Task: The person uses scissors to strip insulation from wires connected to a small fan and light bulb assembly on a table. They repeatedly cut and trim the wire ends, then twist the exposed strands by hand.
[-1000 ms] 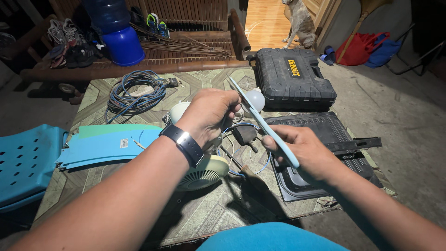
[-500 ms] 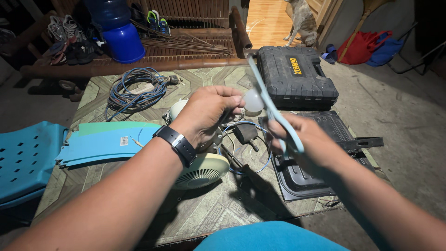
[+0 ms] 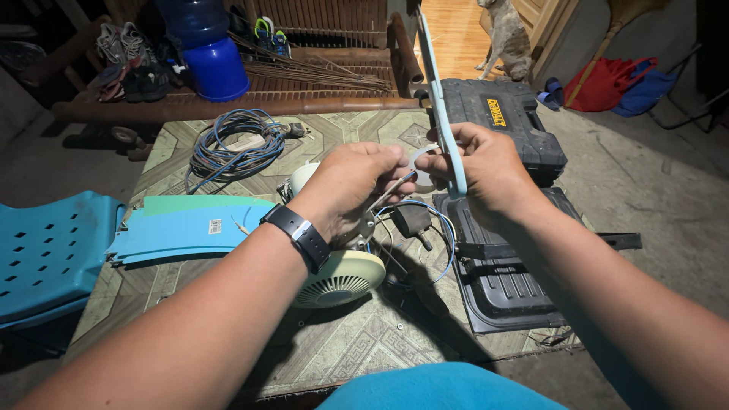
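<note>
While both of your hands meet above the table (image 3: 228,342), your right hand (image 3: 486,171) grips a long pale-blue blade (image 3: 440,114), fingers clamped around its lower part, so that it stands nearly upright, its tip passing out of view at the top. Your left hand (image 3: 353,186), with a black watch (image 3: 298,234) on the wrist, pinches a white ring (image 3: 420,168) just beside the blade; thumb and fingers are closed on it. Below your hands lie a cream motor housing (image 3: 342,277) with vent slots and blue wires (image 3: 440,228). A blue panel (image 3: 190,226) lies to the left, a cable coil (image 3: 231,144) behind it. Right of the hands sit a shut black case (image 3: 501,121) and a black tray (image 3: 509,288).
</note>
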